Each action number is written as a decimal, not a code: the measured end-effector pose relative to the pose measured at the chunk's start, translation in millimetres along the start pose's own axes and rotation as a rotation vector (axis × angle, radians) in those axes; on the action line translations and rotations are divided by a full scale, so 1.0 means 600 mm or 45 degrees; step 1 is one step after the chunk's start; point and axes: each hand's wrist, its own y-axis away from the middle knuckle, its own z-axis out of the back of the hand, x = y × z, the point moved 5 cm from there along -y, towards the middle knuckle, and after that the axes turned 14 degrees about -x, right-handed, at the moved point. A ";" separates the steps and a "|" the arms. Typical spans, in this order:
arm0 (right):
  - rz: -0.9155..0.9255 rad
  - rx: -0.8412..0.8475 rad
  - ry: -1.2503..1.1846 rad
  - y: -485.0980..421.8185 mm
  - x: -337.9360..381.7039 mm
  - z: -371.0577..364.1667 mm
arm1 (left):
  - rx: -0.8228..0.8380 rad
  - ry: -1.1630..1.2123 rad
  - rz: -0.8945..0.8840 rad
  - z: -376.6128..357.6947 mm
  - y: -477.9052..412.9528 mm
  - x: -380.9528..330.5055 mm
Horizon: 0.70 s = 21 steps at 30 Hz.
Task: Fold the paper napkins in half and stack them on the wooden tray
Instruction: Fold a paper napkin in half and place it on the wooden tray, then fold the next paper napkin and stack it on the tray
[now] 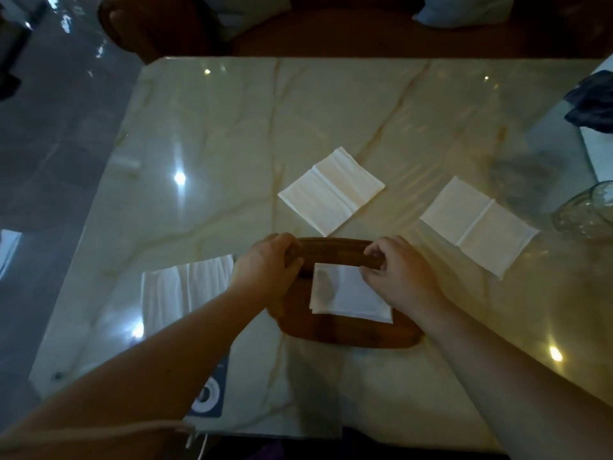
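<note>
The folded napkin [351, 295] lies on the wooden tray [348, 336], a little askew, its far right corner under the fingertips of your right hand [403, 275], which press or lightly pinch it; which of the two is hard to tell. Your left hand [268, 265] is curled around the tray's far left rim, gripping it. That one folded napkin is all the tray holds. If you lift your right hand quickly, the light paper could spring open or slide off square, and the next napkin would then stack crooked; tugging the rim with your left hand could shift the tray under it as well. Three napkins wait unfolded on the tabletop [205, 134]: one [331, 190] just beyond the tray, one [477, 225] to the right, and one [182, 288] to the left, partly under your left forearm, which could drag it when you move. A glass jar [587, 212] lies at the right edge, near enough to the right napkin to be knocked when you reach there
</note>
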 end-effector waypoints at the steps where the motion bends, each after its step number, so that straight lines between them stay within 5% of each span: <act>1: 0.018 0.013 -0.006 -0.001 0.018 -0.005 | -0.019 -0.001 -0.009 0.014 -0.003 0.014; 10: -0.088 0.265 -0.235 0.020 0.190 -0.117 | -0.154 -0.165 0.050 0.159 -0.004 0.206; 21: -0.154 0.389 -0.018 0.099 0.273 -0.212 | 0.090 -0.350 0.047 0.187 0.005 0.368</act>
